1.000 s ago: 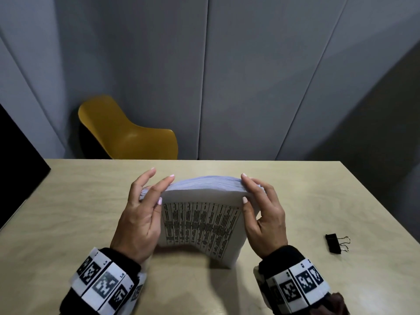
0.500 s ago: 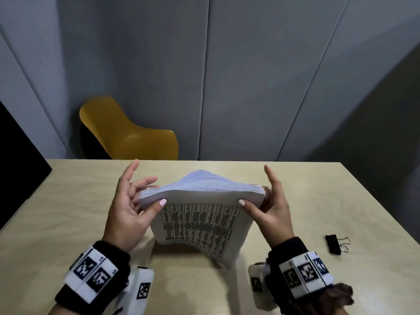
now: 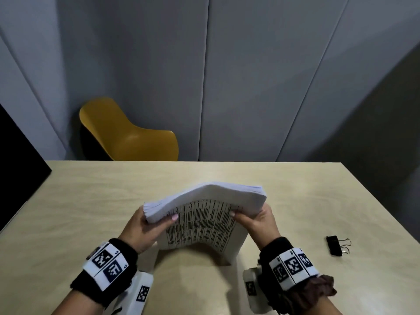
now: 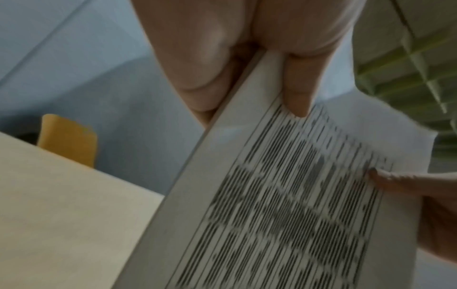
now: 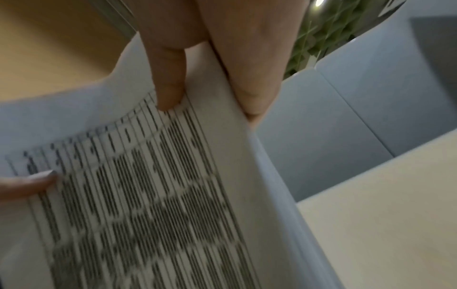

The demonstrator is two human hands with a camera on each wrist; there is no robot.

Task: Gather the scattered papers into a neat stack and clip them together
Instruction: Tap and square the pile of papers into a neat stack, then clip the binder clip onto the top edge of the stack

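My left hand (image 3: 145, 226) and right hand (image 3: 256, 221) pinch thick white printed paper stack (image 3: 204, 214), centre frame, bowed, bottom edge on pale wooden surface (image 3: 91, 201). Risk: sheets fan, slip. Black binder clip (image 3: 335, 245) lower right, untouched.

The stack (image 3: 204, 214) stands on its near edge on the table (image 3: 91, 196), between the left hand (image 3: 145, 226) and right hand (image 3: 259, 221). The clip (image 3: 335, 245) lies on the table, well right of them. A chair (image 3: 127, 133) sits behind the table's far edge, left.
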